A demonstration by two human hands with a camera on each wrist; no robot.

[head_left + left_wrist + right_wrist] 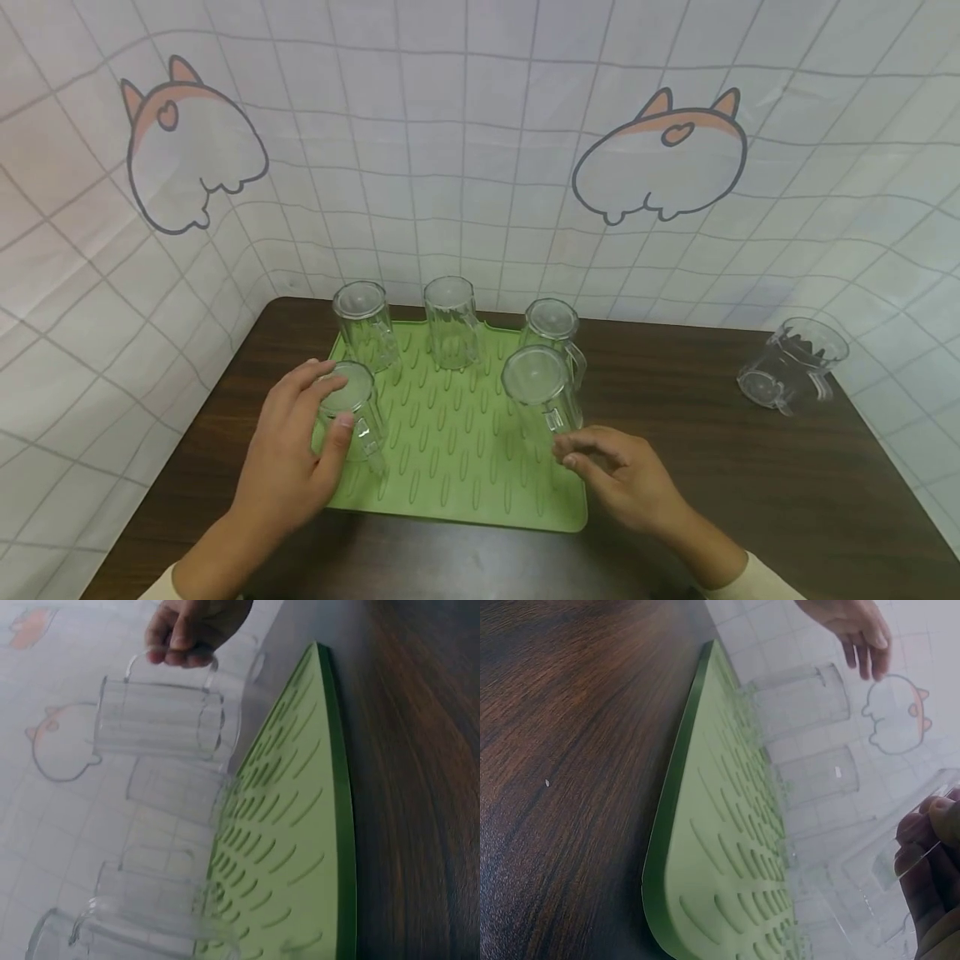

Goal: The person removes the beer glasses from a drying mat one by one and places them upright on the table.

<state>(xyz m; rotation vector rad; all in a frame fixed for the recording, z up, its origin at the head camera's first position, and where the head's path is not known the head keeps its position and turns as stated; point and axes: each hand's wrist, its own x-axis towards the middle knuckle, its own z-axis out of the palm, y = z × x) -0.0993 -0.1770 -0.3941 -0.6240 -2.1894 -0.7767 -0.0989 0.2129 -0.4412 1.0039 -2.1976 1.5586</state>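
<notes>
My right hand (pixel 622 479) pinches the handle of an upside-down clear glass mug (pixel 536 379), seen from the side in the left wrist view. That mug hangs over the right part of a green ridged mat (pixel 450 475), apparently just above its surface. At the mat's front left, another upturned glass mug (pixel 352 400) stands on the ridges. My left hand (pixel 296 442) is beside and above this mug with loosely bent fingers; in the right wrist view the left hand (pixel 855 634) appears apart from it.
Along the mat's back edge stand three more upturned mugs: a left one (pixel 363 325), a middle one (pixel 452 325) and a right one (pixel 551 321). Far right on the dark wooden table (pixel 675 400), a glass mug (pixel 795 367) stands mouth up. A patterned curtain (pixel 465 167) encloses the back and sides.
</notes>
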